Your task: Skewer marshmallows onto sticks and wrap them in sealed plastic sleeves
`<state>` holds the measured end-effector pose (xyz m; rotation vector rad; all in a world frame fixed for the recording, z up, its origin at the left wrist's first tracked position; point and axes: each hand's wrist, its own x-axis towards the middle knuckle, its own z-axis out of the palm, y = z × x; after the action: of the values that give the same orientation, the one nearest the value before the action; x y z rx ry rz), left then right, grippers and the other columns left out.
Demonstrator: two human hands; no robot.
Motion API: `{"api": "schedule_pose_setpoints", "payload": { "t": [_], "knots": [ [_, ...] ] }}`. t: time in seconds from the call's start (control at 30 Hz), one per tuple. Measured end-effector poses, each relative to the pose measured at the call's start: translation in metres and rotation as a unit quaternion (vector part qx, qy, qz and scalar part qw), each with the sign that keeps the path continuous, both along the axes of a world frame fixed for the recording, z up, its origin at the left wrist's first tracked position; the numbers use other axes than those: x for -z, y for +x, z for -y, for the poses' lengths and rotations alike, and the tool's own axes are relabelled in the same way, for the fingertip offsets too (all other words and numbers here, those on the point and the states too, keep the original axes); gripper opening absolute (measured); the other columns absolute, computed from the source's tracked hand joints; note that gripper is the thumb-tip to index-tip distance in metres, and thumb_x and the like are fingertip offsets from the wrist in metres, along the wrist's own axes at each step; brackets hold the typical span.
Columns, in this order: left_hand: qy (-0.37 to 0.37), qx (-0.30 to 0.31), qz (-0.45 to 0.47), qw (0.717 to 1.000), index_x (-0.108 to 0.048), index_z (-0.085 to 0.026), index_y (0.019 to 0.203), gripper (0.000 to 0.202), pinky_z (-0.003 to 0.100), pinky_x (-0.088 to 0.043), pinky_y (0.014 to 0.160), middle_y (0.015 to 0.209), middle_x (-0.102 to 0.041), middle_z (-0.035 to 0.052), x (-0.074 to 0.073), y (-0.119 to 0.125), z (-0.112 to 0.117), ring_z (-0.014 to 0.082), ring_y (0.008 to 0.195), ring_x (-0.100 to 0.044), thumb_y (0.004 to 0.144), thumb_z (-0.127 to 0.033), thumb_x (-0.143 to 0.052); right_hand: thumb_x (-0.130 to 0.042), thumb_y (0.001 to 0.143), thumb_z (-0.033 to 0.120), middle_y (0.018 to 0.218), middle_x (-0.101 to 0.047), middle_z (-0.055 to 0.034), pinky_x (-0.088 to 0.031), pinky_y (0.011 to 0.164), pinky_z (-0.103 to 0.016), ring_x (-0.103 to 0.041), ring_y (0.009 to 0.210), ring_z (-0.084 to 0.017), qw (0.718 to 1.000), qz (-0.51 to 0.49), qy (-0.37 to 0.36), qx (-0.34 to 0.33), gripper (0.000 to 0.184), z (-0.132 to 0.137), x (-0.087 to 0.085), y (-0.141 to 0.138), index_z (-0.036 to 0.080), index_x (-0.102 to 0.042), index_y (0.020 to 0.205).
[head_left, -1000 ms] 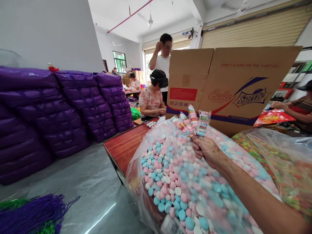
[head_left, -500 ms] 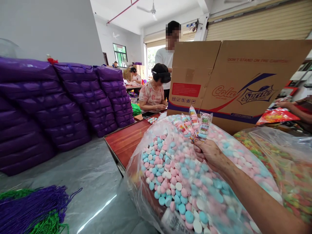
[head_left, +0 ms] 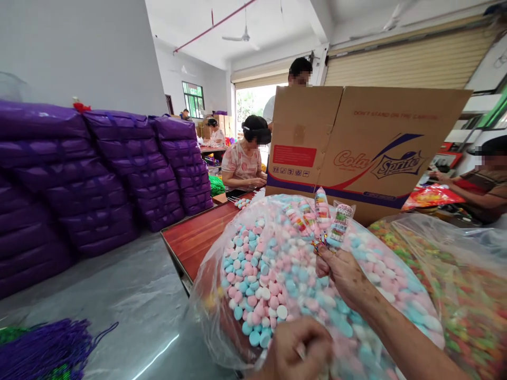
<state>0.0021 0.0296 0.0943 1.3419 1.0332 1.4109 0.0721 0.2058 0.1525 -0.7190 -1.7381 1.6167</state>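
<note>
My right hand (head_left: 340, 272) is closed around the twisted ends of several wrapped marshmallow sticks (head_left: 321, 207), which fan out upward. Their clear wrappers carry coloured print, and metallic ties (head_left: 322, 241) show at the fingers. Low in the view is my left hand (head_left: 295, 345), somewhat blurred, its fingers curled together. A small pale bit shows between those fingers, too indistinct to name. Beneath both hands lies a large clear plastic bag (head_left: 212, 287) full of pink, blue and white marshmallows (head_left: 253, 279).
Behind the bag stands a Cola/Sprite carton (head_left: 372, 126). Another bag of red, green and yellow sweets (head_left: 467, 295) is at right. The red-brown table (head_left: 198, 237) ends at left. Purple packs (head_left: 106, 169) are stacked beyond, tassels (head_left: 51, 348) below. A co-worker (head_left: 243, 163) sits across; others are around.
My left hand has come into view at the bottom, over the marshmallow bag. My right hand still grips the wrapped sticks, slightly lower in view. The camera view has shifted a little.
</note>
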Motion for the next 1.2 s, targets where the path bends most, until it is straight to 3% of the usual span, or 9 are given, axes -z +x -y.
{"api": "schedule_pose_setpoints", "payload": {
  "t": [0.1,0.2,0.33,0.57,0.63,0.8,0.97,1.1,1.2],
  "knots": [
    [-0.037,-0.224,0.1,0.969,-0.065,-0.019,0.112,0.035,0.032,-0.047,0.089,0.107,-0.065,0.0099,-0.005,-0.022,-0.02,0.0225,0.103,-0.059,0.091,-0.047,-0.062,-0.074,0.064,0.076,0.048,-0.037,0.0057,-0.033,0.044,-0.026,-0.036,0.042,-0.008,0.999,-0.007,-0.041,-0.033,0.063,0.012,-0.001,-0.002,0.02,-0.045,0.054],
    [-0.038,-0.181,0.235,0.954,-0.067,-0.016,0.105,0.045,0.032,-0.049,0.082,0.106,-0.065,0.0122,-0.01,-0.025,-0.039,0.0228,0.098,-0.061,0.083,-0.055,-0.067,-0.069,0.067,0.078,0.044,-0.039,0.0045,-0.032,0.043,-0.024,-0.037,0.041,-0.008,0.996,0.018,-0.055,-0.07,0.065,0.028,-0.001,-0.009,0.02,-0.042,0.05],
    [0.019,-0.143,0.337,0.93,-0.062,-0.015,0.071,0.046,0.024,-0.044,0.055,0.066,-0.058,0.0025,-0.014,-0.016,-0.054,0.0123,0.058,-0.055,0.071,-0.059,-0.076,-0.064,0.07,0.075,0.04,-0.041,0.0041,-0.031,0.04,-0.023,-0.038,0.038,-0.008,0.992,0.048,-0.045,-0.109,0.062,0.048,0.005,-0.017,0.021,-0.043,0.05],
    [-0.103,-0.148,0.27,0.946,-0.055,-0.015,0.041,0.062,0.027,-0.035,0.037,0.033,-0.047,0.0042,-0.007,-0.028,-0.049,0.0128,0.029,-0.044,0.062,-0.07,-0.072,-0.051,0.078,0.056,0.038,-0.045,0.0015,-0.036,0.042,-0.023,-0.047,0.036,-0.011,0.954,0.158,-0.01,-0.254,0.047,0.058,0.012,-0.021,0.021,-0.044,0.047],
    [-0.12,-0.132,0.254,0.95,-0.062,-0.012,0.045,0.063,0.027,-0.038,0.04,0.033,-0.049,0.0057,-0.009,-0.035,-0.043,0.0142,0.03,-0.048,0.065,-0.072,-0.07,-0.051,0.076,0.051,0.039,-0.043,0.0029,-0.036,0.042,-0.023,-0.048,0.037,-0.011,0.95,0.166,-0.028,-0.263,0.041,0.06,0.013,-0.023,0.021,-0.043,0.049],
    [-0.11,-0.167,0.2,0.959,-0.075,-0.009,0.102,0.06,0.023,-0.034,0.035,0.038,-0.054,-0.0001,-0.024,-0.058,-0.029,0.0132,0.028,-0.046,0.074,-0.062,-0.07,-0.044,0.084,0.042,0.057,-0.057,-0.0032,-0.045,0.058,-0.027,-0.056,0.055,-0.014,0.942,0.173,0.05,-0.285,0.034,0.072,0.003,-0.038,0.018,-0.051,0.06],
    [-0.043,-0.243,0.186,0.951,-0.07,-0.009,0.075,0.035,0.023,-0.05,0.05,0.066,-0.069,0.0085,-0.059,-0.126,-0.039,0.0148,0.054,-0.064,0.08,-0.044,-0.073,-0.045,0.09,0.033,0.099,-0.064,-0.0075,-0.045,0.078,-0.033,-0.058,0.089,-0.02,0.931,0.183,0.239,-0.208,0.022,0.081,-0.017,-0.044,0.017,-0.055,0.102],
    [-0.059,-0.254,0.224,0.939,-0.061,-0.012,0.074,0.027,0.016,-0.03,0.033,0.047,-0.049,-0.0046,-0.092,-0.222,-0.067,0.0047,0.032,-0.038,0.086,-0.035,-0.071,-0.04,0.096,0.034,0.096,-0.066,-0.0052,-0.044,0.079,-0.033,-0.06,0.087,-0.02,0.901,0.26,0.271,-0.217,0.027,0.079,-0.023,-0.022,0.02,-0.057,0.111],
    [-0.07,-0.28,0.234,0.928,-0.057,-0.012,0.074,0.027,0.014,-0.018,0.031,0.046,-0.036,-0.0098,-0.095,-0.286,-0.088,0.0012,0.031,-0.024,0.094,-0.029,-0.062,-0.035,0.1,0.04,0.082,-0.065,-0.0021,-0.044,0.068,-0.029,-0.06,0.074,-0.019,0.878,0.307,0.267,-0.253,0.032,0.08,-0.02,0.007,0.023,-0.062,0.106]
  ]
}}
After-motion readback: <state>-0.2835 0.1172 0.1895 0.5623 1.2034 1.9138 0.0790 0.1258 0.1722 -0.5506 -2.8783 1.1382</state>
